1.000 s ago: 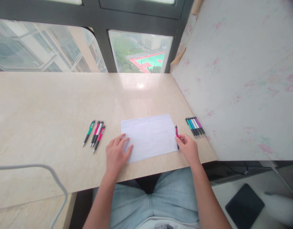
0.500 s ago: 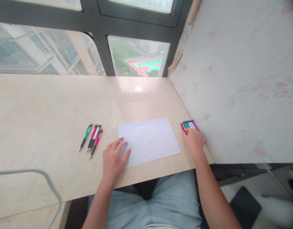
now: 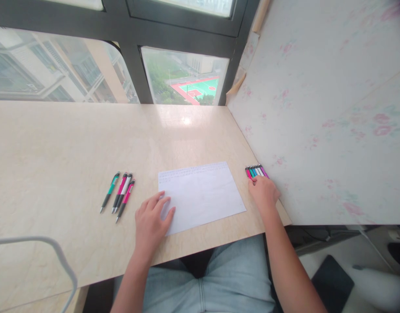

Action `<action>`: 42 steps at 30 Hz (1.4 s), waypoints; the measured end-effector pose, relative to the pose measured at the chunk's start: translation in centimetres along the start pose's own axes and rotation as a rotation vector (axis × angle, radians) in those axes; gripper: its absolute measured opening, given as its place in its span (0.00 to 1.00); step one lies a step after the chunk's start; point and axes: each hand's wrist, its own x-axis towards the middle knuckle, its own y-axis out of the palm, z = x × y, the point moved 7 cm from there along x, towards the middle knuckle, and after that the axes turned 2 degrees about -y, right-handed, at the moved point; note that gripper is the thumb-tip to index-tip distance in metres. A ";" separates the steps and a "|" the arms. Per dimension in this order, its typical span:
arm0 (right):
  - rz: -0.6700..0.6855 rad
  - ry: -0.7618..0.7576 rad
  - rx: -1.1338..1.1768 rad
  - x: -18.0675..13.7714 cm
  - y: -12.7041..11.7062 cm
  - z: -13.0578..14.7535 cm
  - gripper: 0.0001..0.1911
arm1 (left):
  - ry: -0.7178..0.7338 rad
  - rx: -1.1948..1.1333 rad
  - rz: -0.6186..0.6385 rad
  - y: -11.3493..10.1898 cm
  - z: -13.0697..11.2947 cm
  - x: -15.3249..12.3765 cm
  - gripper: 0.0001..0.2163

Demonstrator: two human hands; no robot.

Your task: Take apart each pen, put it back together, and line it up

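A white sheet of paper (image 3: 201, 195) lies on the table, with lines of small handwriting along its far edge. My left hand (image 3: 152, 221) rests over its left side, fingers spread. At the right, by the wall, several pens (image 3: 259, 170) in pink, green, blue, white and purple form a tight row. My right hand (image 3: 264, 193) is over their near ends, with its fingers closed on the pink pen (image 3: 248, 173) at the row's left end. The lower parts of these pens are hidden by the hand.
Left of the paper lie a green pen (image 3: 110, 192), two pink ones and a white one, all with black grips. A grey cable (image 3: 58, 250) arcs over the table's near left corner. A floral-papered wall (image 3: 317, 130) bounds the right side; windows stand behind.
The pink pen under my right hand has come closer in line with its row. My left hand stays on the paper. The whole view has shifted slightly.
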 end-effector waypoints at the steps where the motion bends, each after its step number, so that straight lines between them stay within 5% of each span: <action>1: 0.001 -0.002 -0.009 0.1 0.0 0.0 0.14 | 0.002 0.002 0.000 0.0 0.0 0.0 0.12; 26: -0.042 -0.007 -0.018 -0.1 0.1 -0.2 0.12 | 0.000 0.005 0.001 0.1 0.1 0.0 0.11; 34: -0.184 0.075 0.270 -0.7 -0.8 -3.1 0.13 | 0.002 -0.009 -0.012 -0.3 -0.1 0.2 0.11; 38: -0.234 -0.034 0.452 -3.2 -0.5 -2.2 0.15 | 0.000 -0.022 -0.013 -0.1 0.0 0.2 0.11; 42: -0.157 -0.313 0.556 -7.0 0.9 2.8 0.14 | -0.017 -0.033 -0.006 0.0 0.1 0.2 0.11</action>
